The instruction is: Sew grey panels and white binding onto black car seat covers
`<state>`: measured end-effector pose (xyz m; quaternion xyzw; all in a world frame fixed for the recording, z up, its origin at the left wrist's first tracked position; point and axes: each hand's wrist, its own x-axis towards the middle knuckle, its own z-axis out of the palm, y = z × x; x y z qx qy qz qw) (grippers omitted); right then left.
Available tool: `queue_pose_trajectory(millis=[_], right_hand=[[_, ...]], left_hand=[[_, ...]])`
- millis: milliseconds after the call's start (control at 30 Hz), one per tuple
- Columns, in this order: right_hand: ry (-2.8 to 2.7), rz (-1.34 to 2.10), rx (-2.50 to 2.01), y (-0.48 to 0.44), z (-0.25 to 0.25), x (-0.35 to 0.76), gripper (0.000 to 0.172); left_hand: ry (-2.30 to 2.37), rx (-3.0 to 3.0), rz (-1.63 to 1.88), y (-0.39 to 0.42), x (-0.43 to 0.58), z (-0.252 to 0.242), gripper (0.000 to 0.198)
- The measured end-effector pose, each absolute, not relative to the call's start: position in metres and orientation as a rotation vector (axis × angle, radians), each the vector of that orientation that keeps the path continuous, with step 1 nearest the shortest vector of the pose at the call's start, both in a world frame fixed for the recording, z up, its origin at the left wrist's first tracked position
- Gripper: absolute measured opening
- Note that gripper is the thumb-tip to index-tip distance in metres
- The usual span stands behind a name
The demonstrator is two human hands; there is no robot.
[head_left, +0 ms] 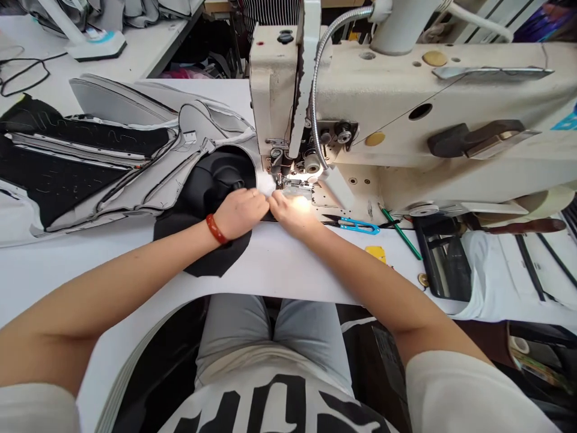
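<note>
Both of my hands meet just in front of the needle area of a large cream sewing machine (383, 108). My left hand (241, 211), with a red bracelet at the wrist, is closed on the edge of a black fabric piece (211, 255). Close beside it my right hand (293, 211) is closed too, its fingertips pinched at the same edge under the machine's lamp. The black fabric runs left under my left wrist and joins a grey and black sewn bag piece (157, 180) spread over the table. What lies right between my fingertips is mostly hidden.
Right of my hands lie blue thread snips (358, 225), a green pencil (401, 233) and a yellow piece (375, 254). A black tray (444, 264) sits farther right. A flexible metal lamp neck (318, 78) curves down by the needle. A white lamp base (97, 45) stands back left.
</note>
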<state>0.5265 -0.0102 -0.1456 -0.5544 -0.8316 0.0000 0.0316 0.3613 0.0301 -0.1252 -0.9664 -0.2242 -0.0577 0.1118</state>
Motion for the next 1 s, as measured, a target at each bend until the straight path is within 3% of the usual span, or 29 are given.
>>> queue_pose_trajectory(millis=[100, 200, 367, 533, 1000], right_hand=[[-2.651, 0.039, -1.698, -0.024, -0.140, 0.524, 0.037], [-2.603, 0.018, -1.705, -0.035, -0.143, 0.522, 0.033], [-2.471, 0.005, -1.727, -0.035, -0.156, 0.522, 0.035], [-2.380, 0.040, -1.758, -0.030, -0.160, 0.526, 0.035], [-2.212, -0.059, -1.836, -0.027, -0.158, 0.527, 0.037]], left_hand=[[-0.541, -2.855, 0.025, 0.007, 0.354, -0.112, 0.023], [-0.516, -2.953, 0.125, 0.011, 0.354, -0.105, 0.030], [-0.920, -3.045, -0.227, 0.054, 0.371, -0.124, 0.031], [-1.108, -2.979, -0.229, 0.070, 0.387, -0.138, 0.027], [-0.527, -2.992, -0.268, 0.088, 0.384, -0.130, 0.045]])
